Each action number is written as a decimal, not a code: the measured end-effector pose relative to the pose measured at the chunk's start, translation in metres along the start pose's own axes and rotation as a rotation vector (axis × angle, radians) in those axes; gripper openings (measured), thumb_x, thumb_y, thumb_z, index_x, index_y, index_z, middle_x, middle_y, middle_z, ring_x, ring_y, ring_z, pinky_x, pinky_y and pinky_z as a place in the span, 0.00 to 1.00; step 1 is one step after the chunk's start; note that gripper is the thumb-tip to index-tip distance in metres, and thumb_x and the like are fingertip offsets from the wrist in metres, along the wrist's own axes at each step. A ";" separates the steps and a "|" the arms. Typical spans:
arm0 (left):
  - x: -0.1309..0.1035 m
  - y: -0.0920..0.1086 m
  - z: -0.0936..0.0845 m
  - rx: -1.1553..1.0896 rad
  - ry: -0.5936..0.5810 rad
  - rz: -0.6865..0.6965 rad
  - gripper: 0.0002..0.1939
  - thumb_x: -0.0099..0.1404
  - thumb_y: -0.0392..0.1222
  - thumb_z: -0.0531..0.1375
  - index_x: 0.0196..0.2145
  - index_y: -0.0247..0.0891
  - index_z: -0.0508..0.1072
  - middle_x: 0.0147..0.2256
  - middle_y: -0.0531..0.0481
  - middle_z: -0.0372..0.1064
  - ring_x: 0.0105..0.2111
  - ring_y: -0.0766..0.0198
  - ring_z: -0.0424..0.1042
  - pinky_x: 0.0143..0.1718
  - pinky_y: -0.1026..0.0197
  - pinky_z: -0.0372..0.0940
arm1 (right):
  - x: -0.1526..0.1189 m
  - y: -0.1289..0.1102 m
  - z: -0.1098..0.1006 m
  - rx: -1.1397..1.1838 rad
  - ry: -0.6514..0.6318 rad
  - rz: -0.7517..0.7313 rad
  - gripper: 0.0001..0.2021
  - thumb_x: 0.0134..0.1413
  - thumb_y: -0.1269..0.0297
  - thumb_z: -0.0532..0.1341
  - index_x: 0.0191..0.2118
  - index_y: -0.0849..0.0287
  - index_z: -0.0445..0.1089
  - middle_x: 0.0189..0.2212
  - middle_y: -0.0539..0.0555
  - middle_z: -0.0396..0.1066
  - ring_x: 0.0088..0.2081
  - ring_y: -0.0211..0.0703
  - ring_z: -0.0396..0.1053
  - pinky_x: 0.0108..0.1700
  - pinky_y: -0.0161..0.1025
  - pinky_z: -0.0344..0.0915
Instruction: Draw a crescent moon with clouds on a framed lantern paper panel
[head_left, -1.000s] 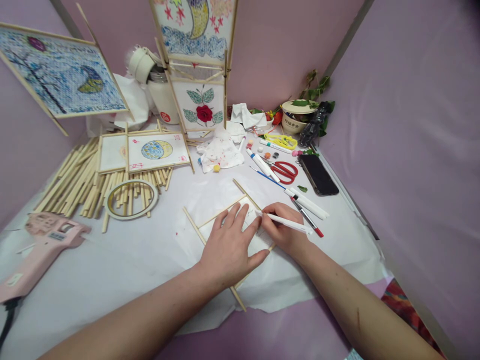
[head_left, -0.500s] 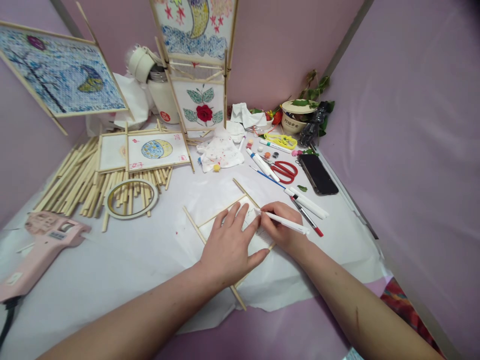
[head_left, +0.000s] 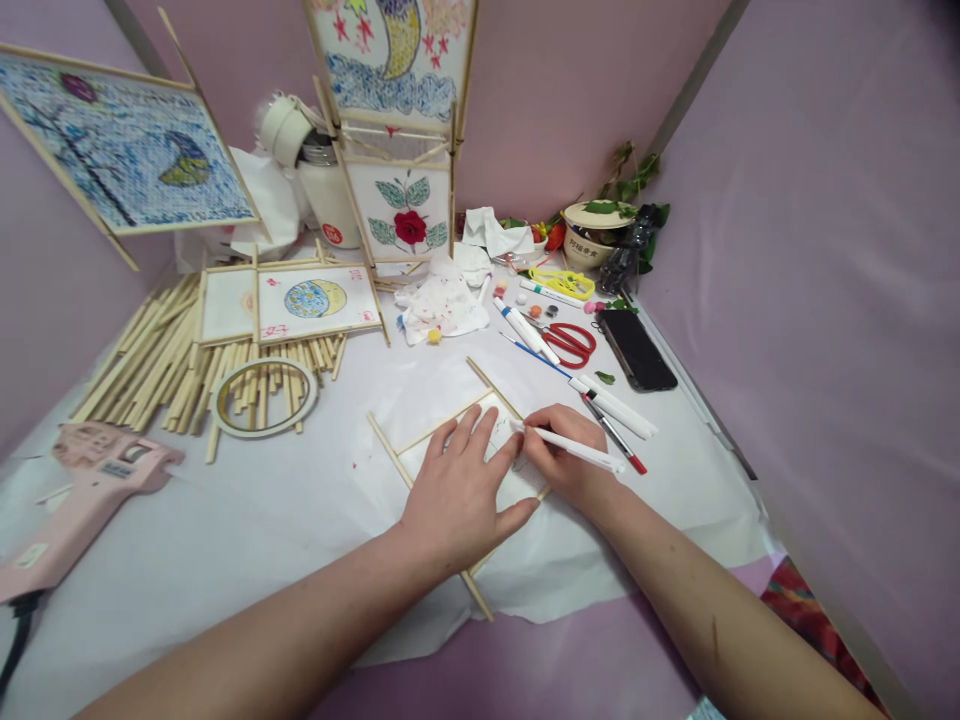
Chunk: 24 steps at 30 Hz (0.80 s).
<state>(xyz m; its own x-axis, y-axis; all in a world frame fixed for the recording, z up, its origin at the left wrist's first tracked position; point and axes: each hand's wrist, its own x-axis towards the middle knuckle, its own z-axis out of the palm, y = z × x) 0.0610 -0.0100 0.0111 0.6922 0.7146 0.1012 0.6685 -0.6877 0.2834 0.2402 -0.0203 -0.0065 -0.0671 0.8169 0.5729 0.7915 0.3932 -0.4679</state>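
My left hand [head_left: 463, 490] lies flat with fingers spread on a white sheet [head_left: 517, 488] set in a frame of thin wooden sticks [head_left: 390, 452]. It covers much of the sheet. In my right hand [head_left: 570, 455] a white marker pen [head_left: 581, 449] is gripped, its tip down near the sheet's upper right part. A few short dark lines show on the sheet close to the tip. Just right of that hand are a red-capped pen [head_left: 619, 440] and a white marker [head_left: 616, 406] lying on the table.
A pink glue gun [head_left: 86, 505] lies at left, beside a tape roll [head_left: 217, 400] and a pile of wooden sticks [head_left: 142, 370]. Framed drawings [head_left: 315, 300] stand behind. Red-handled scissors [head_left: 574, 345], a phone [head_left: 637, 350] and a paper bowl [head_left: 589, 248] are at right.
The marker pen in my right hand has shifted very slightly to the right. My left hand stays in place on the sheet.
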 end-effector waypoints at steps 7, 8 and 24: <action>-0.001 0.000 0.001 -0.011 0.018 0.007 0.32 0.63 0.61 0.57 0.59 0.42 0.63 0.64 0.38 0.52 0.65 0.43 0.45 0.62 0.41 0.46 | 0.000 0.001 0.002 0.030 -0.011 -0.030 0.03 0.56 0.72 0.58 0.34 0.57 0.67 0.27 0.51 0.71 0.30 0.39 0.69 0.35 0.37 0.66; -0.001 -0.001 0.001 -0.011 0.020 0.007 0.32 0.63 0.61 0.57 0.59 0.42 0.63 0.64 0.38 0.52 0.65 0.43 0.45 0.62 0.41 0.46 | 0.000 0.002 0.002 0.027 -0.009 -0.025 0.03 0.56 0.72 0.58 0.34 0.56 0.67 0.27 0.51 0.72 0.30 0.40 0.69 0.35 0.38 0.66; -0.001 0.000 0.001 -0.012 0.013 0.001 0.33 0.63 0.61 0.58 0.60 0.43 0.61 0.64 0.38 0.51 0.65 0.42 0.45 0.62 0.40 0.46 | 0.001 -0.002 0.000 -0.015 0.007 0.020 0.04 0.54 0.73 0.58 0.31 0.56 0.66 0.24 0.49 0.70 0.26 0.38 0.67 0.31 0.36 0.64</action>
<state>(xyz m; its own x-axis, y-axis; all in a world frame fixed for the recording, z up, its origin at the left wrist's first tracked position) 0.0604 -0.0105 0.0102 0.6895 0.7153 0.1143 0.6640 -0.6871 0.2949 0.2391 -0.0204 -0.0049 -0.0468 0.8218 0.5678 0.8016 0.3701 -0.4696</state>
